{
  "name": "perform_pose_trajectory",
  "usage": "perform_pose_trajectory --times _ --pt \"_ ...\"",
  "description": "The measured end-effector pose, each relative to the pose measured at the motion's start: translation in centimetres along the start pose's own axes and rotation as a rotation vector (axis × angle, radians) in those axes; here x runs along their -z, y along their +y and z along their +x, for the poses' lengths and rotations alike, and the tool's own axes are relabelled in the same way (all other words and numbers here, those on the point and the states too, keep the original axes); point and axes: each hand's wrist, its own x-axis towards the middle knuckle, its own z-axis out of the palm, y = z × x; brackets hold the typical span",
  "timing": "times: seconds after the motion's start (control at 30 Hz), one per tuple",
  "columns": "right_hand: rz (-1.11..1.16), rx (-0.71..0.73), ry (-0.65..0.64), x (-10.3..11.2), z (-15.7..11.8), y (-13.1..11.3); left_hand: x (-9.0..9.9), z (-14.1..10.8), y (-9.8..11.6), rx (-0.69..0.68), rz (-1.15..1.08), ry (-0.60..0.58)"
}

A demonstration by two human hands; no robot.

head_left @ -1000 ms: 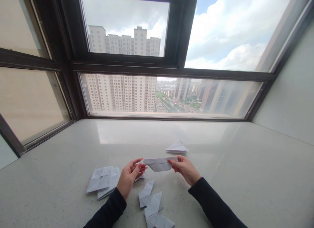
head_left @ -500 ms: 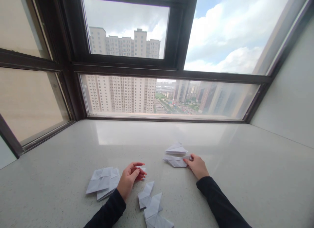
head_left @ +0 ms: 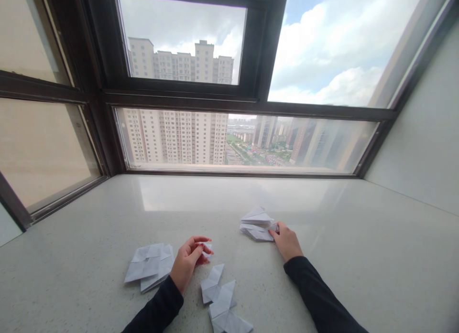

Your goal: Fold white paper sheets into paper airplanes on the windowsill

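My right hand [head_left: 287, 240] pinches the right end of a white folded paper piece [head_left: 258, 233], which lies low on the pale sill. Directly behind that piece, and touching or overlapping it, is another folded paper piece [head_left: 256, 214] with a pointed top. My left hand [head_left: 191, 256] is curled, thumb against the fingers, around a small white folded paper [head_left: 207, 247] mostly hidden by them. Just right of and below this hand lie several folded paper pieces with angled arms [head_left: 223, 299]. To its left rests a pile of squarish folded papers [head_left: 148, 263].
The speckled pale stone sill [head_left: 89, 247] runs back to a dark window frame [head_left: 247, 174]. A white wall [head_left: 423, 146] bounds the right side, and another window pane [head_left: 43, 146] stands at the left. Tall buildings [head_left: 179, 137] show through the glass.
My right hand has pushed its folded paper slightly back and closer to the piece behind it, closing the gap. My left hand has hardly moved.
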Motion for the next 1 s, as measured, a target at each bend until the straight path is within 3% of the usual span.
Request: perform_pose_trajectory --times 0.33,1.0 --pt "0.007 0.034 0.119 -0.73 -0.09 0.51 0.03 -0.11 0.40 -0.090 -0.021 0.056" --pt "0.104 0.105 0.212 -0.64 -0.52 0.05 0.32 -0.17 0.95 -0.144 0.037 0.119"
